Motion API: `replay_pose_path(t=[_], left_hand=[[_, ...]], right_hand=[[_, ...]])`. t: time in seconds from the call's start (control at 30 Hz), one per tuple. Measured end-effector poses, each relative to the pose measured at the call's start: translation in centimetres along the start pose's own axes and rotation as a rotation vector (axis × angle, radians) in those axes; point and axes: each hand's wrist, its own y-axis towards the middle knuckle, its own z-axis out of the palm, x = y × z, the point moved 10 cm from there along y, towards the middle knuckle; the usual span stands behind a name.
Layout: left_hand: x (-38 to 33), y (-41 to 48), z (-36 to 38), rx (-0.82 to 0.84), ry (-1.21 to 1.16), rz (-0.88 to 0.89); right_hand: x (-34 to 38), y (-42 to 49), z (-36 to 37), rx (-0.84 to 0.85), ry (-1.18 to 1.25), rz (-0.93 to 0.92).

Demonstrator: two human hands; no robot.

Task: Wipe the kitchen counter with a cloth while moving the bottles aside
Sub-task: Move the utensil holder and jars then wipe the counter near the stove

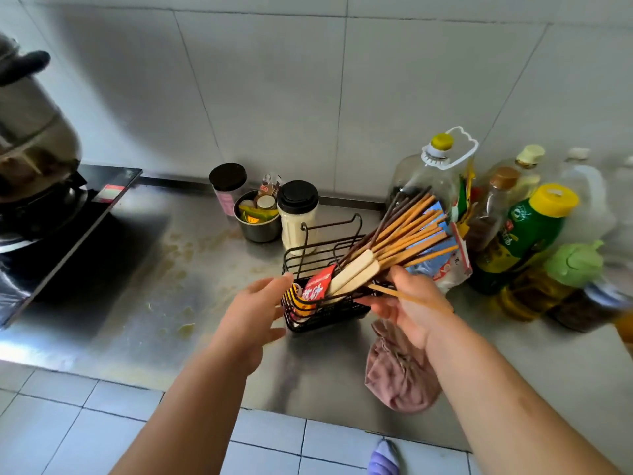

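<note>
Your right hand (411, 310) grips the right end of the black wire rack (322, 317), thumb on top and fingers curled underneath, with one loose chopstick lying across the palm. Your left hand (257, 313) is held open at the rack's left end, thumb up by the rim and fingers loosely extended below it; you cannot tell whether it actually touches the wire. The rack is tilted, so the bundle of chopsticks (407, 228) and two flat wooden spatulas (356, 272) in it fan out up and to the right. A red packet (317, 286) sits in the rack's left part.

The pink cloth (400, 378) lies crumpled on the steel table (120, 330) just in front of the rack, under your right wrist, with neither hand on it. The bottles (527, 234) stand crowded together to the right of the rack, against the tiled wall, the chopstick tips reaching toward the large clear jug (431, 180) among them.

Behind the rack stand a white jar (298, 214) with a black lid, a steel cup (257, 228) holding small packets, and a second black-lidded jar (227, 186). Yellowish stains (178, 248) mark the table to the left of the rack, and farther left a steel pot (30, 138) sits on a black stove (68, 241).
</note>
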Motion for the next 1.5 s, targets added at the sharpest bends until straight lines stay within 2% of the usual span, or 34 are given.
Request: replay_pose_path(t=[0.17,0.27,0.47,0.7,1.0,1.17,1.33,1.5], left_hand=[[0.0,-1.6,5.7,0.15,0.158,0.023],[0.7,-2.9,9.5,0.284,0.164,0.037],[3.9,-3.9,14.1,0.407,0.181,-0.029],[5.5,-2.5,14.5,0.348,0.078,-0.08],[5.9,-2.3,15.1,0.315,0.087,-0.101],[4.6,-3.8,15.6,0.293,0.084,-0.082],[1.2,-5.2,16.4,0.326,0.037,-0.019],[-0.3,-5.7,14.5,0.259,0.072,-0.027]], right_hand=[[0.1,-2.8,-5.7,-0.176,-0.08,-0.03],[-0.1,-4.5,-9.3,-0.275,-0.116,-0.047],[-2.8,-6.9,-13.8,-0.345,-0.146,-0.031],[-4.0,-5.4,-12.7,-0.287,-0.07,0.001],[-4.1,-3.6,-13.5,-0.224,-0.087,-0.004],[-3.0,-3.9,-13.9,-0.198,-0.062,-0.015],[1.1,-5.0,-15.4,-0.255,-0.101,-0.123],[2.6,-5.6,-13.2,-0.128,-0.101,-0.131]])
